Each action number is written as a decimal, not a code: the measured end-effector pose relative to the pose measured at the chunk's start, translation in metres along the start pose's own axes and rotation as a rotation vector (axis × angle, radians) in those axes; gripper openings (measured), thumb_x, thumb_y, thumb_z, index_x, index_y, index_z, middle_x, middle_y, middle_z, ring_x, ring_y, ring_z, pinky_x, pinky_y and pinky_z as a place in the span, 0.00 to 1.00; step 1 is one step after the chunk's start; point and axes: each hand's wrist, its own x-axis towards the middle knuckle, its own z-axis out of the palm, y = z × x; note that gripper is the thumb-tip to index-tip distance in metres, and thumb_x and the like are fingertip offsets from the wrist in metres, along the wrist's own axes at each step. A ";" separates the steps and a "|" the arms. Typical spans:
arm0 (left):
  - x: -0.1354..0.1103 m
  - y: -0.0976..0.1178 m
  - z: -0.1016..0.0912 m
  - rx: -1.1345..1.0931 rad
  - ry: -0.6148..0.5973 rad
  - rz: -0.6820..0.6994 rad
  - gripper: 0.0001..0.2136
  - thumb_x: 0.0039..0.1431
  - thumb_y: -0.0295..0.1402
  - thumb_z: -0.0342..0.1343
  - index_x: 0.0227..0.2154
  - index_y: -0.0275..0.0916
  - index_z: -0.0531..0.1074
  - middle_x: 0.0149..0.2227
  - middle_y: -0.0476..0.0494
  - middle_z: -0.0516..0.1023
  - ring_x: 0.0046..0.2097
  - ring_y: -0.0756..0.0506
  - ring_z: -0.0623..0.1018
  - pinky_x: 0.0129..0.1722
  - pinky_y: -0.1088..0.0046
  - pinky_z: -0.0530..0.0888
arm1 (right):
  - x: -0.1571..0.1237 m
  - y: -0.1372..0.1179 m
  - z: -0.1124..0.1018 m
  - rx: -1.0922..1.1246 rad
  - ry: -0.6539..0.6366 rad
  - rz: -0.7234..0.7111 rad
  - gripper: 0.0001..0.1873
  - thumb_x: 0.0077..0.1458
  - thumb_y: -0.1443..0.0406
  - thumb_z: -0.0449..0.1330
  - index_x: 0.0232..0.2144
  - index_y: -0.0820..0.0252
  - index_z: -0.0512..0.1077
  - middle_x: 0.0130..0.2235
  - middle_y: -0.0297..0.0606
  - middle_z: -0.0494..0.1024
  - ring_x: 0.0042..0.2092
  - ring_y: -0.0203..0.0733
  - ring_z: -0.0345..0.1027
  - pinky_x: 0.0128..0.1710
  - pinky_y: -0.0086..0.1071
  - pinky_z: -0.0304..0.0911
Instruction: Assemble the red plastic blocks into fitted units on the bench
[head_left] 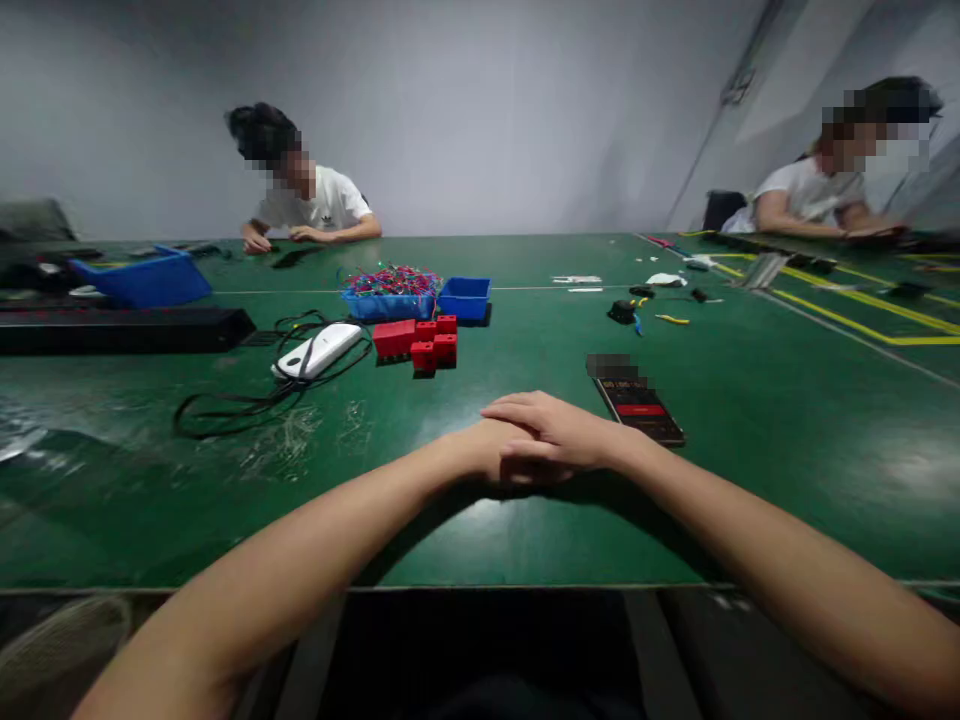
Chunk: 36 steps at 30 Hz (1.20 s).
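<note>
black, flat, rectangular phone (649,415) with a red bar lit on its screen lies face up on the glossy green surface (795,440), just beyond the right wrist; its far end is blurred out. the bare hands are together, the right hand (564,430) laid across the left hand (487,442), fingers and thumb touching it. the left hand is largely covered, and whether either one grips or merely rests cannot be told.

beyond them, left of the phone, a long red block (394,339) sits beside a cluster of small red cubes (424,355). just left of these is a white, rounded, elongated device (322,350), with a thin black cable (264,403) looped across and around it. behind the red pieces, a shallow blue plastic tray (382,308) is heaped with thin red and multicoloured wires (394,278), beside a square blue plastic box (465,300).

past the phone, a small black bundle (622,311) lies near a slim yellow piece (673,320). at far left, a tilted blue plastic bin (154,280) stands behind a long black bar (120,330). across the surface sits a person in a white shirt (330,200); another person in white (810,190) sits at far right, near yellow lines (926,341).
</note>
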 end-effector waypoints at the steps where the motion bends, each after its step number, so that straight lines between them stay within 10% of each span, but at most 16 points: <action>1: 0.003 0.002 0.000 0.009 0.026 -0.044 0.18 0.60 0.36 0.56 0.50 0.35 0.77 0.57 0.39 0.77 0.60 0.40 0.74 0.62 0.66 0.69 | 0.000 0.001 0.001 -0.014 0.030 0.037 0.33 0.66 0.49 0.50 0.60 0.68 0.67 0.59 0.54 0.73 0.58 0.54 0.68 0.59 0.47 0.62; 14: -0.013 -0.030 -0.049 0.506 0.231 -0.657 0.10 0.61 0.32 0.51 0.34 0.35 0.77 0.41 0.35 0.81 0.49 0.37 0.77 0.53 0.54 0.69 | -0.005 0.026 0.005 -0.198 0.107 0.295 0.34 0.63 0.50 0.55 0.64 0.65 0.62 0.63 0.56 0.67 0.63 0.58 0.63 0.61 0.51 0.60; 21: -0.034 -0.052 -0.049 0.692 0.410 -0.844 0.23 0.61 0.38 0.52 0.56 0.32 0.67 0.60 0.28 0.70 0.66 0.30 0.63 0.66 0.45 0.52 | -0.004 0.023 0.004 -0.277 0.073 0.281 0.31 0.64 0.51 0.53 0.61 0.66 0.67 0.63 0.59 0.67 0.63 0.60 0.63 0.60 0.51 0.62; 28: -0.030 -0.051 -0.040 0.608 0.324 -0.852 0.22 0.61 0.36 0.51 0.56 0.30 0.66 0.59 0.26 0.70 0.63 0.33 0.67 0.66 0.45 0.54 | -0.003 0.023 0.008 -0.269 0.110 0.280 0.27 0.65 0.54 0.53 0.60 0.64 0.68 0.62 0.58 0.69 0.61 0.59 0.65 0.58 0.51 0.63; 36: -0.016 -0.043 -0.030 0.329 0.305 -0.533 0.21 0.61 0.31 0.52 0.57 0.30 0.64 0.55 0.30 0.75 0.56 0.37 0.75 0.57 0.59 0.70 | 0.011 0.032 0.021 -0.157 0.321 0.499 0.16 0.60 0.72 0.50 0.46 0.62 0.73 0.49 0.49 0.77 0.50 0.49 0.70 0.51 0.43 0.64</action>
